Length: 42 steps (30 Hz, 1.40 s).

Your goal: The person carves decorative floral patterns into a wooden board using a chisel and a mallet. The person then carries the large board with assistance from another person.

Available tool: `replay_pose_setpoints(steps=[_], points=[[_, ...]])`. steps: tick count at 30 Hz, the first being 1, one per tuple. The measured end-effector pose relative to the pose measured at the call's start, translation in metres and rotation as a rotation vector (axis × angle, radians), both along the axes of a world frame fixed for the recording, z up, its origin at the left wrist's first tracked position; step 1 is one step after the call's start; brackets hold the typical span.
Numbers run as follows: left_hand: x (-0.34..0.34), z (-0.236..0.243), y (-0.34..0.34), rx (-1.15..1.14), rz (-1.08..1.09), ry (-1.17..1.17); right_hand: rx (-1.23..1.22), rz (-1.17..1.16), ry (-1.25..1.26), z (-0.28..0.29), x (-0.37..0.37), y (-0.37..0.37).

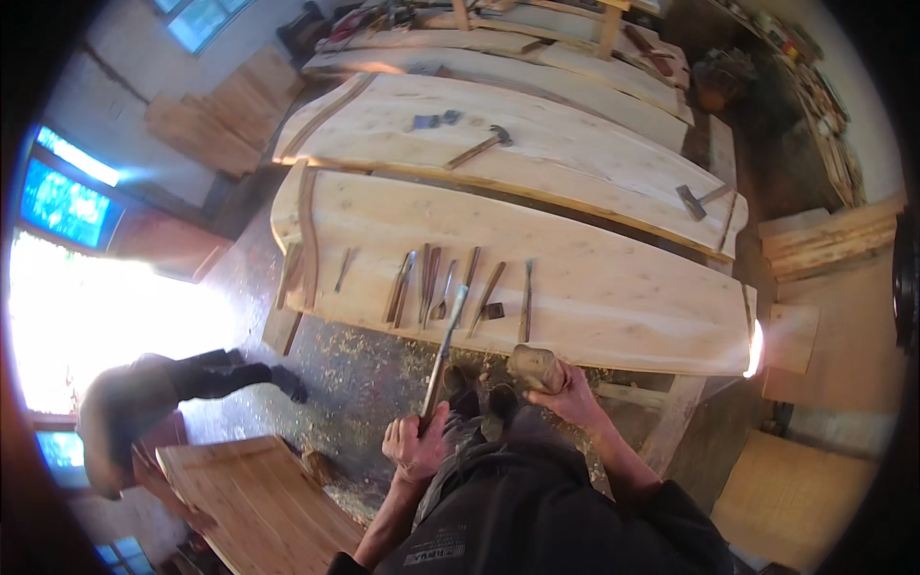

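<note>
My left hand [418, 447] is closed around the lower end of a long chisel [448, 349], whose pale metal end points up and away from me. In my right hand [573, 399] is a rounded wooden block [535, 368], gripped at its right side near the front edge of a long pale wooden panel [613, 278]. On that panel, several carving chisels [427, 286] lie in a loose row beyond my left hand. A small dark block [493, 310] rests among them. Both hands are apart from the panel and from each other.
A second panel [575, 153] behind carries a claw hammer [484, 145], another hammer [698, 202] and small blue items [436, 121]. At the lower left, a person [134, 412] bends over a slatted wooden board [264, 498]. Wood shavings cover the floor [350, 383]. Boards [834, 259] stand at right.
</note>
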<state>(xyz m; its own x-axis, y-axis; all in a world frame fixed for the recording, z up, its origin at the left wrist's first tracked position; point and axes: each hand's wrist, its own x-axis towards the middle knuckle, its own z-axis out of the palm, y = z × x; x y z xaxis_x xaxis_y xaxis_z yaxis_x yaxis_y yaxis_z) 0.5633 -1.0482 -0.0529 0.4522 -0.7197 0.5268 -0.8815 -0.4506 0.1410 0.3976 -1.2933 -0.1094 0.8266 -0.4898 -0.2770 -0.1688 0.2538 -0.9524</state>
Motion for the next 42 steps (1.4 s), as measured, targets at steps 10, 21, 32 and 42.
replay_pose_setpoints(steps=[10, 21, 32, 42], points=[[-0.101, -0.027, 0.101, -0.101, 0.236, 0.072, 0.158, 0.553, -0.411, 0.082, 0.051, 0.1], [-0.194, -0.012, 0.254, -0.349, 0.328, 0.152, -0.164, 0.866, -0.269, 0.088, 0.039, 0.259], [-0.274, 0.046, 0.419, -0.946, 0.669, 0.079, 0.342, 1.152, 0.04, 0.112, -0.006, 0.494], [-0.34, 0.035, 0.523, -1.721, 1.204, 0.182, 0.392, 1.531, 0.078, 0.123, -0.025, 0.642]])
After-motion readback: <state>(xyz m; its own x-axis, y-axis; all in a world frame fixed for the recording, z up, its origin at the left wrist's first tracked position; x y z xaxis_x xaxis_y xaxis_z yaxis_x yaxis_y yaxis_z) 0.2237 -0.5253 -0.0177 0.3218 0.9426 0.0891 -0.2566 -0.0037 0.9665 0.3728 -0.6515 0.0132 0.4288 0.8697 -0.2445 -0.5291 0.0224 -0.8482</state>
